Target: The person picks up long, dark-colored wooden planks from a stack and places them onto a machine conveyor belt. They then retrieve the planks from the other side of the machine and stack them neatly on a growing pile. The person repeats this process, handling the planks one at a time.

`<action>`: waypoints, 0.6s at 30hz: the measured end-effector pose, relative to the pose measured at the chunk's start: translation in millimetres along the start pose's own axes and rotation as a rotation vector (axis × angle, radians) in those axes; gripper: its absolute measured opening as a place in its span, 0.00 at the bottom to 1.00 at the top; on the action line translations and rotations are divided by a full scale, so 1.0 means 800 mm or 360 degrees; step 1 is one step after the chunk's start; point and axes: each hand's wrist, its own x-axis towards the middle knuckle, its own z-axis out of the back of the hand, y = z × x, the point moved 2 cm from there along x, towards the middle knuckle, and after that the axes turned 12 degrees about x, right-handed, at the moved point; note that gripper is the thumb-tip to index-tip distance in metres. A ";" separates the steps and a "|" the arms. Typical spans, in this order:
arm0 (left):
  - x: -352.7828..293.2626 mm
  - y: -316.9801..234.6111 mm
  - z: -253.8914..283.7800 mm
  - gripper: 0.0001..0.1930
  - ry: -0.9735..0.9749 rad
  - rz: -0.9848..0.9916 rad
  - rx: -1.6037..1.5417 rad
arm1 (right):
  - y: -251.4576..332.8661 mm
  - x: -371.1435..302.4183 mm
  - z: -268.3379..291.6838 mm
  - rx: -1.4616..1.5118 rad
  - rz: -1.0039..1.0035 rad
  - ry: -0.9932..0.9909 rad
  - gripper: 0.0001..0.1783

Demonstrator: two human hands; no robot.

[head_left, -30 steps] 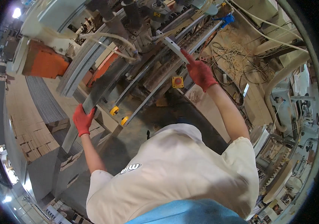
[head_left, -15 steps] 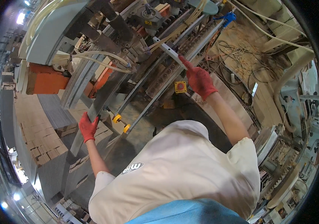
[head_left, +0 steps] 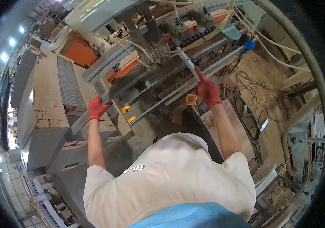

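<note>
The person stands at a long woodworking machine (head_left: 158, 57), both hands in red gloves. The left hand (head_left: 97, 107) is clenched around the near end of a long grey panel (head_left: 113, 97) that lies slanting across the machine bed, its far end running up under the machine's dark pressing heads. The right hand (head_left: 208, 90) reaches up to the rail of the bed, forefinger stretched out and touching a narrow pale strip (head_left: 189, 62) that stands tilted there; whether the other fingers grip anything cannot be told. A yellow box with a red button (head_left: 191, 99) sits just beside the right wrist, and two yellow rollers (head_left: 129, 114) lie between the hands. Stacks of pale boards (head_left: 52, 114) stand to the left.
</note>
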 end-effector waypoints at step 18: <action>-0.007 -0.019 0.016 0.32 0.0049 0.0154 0.0210 | -0.027 0.000 -0.015 -0.0047 0.0292 -0.0196 0.38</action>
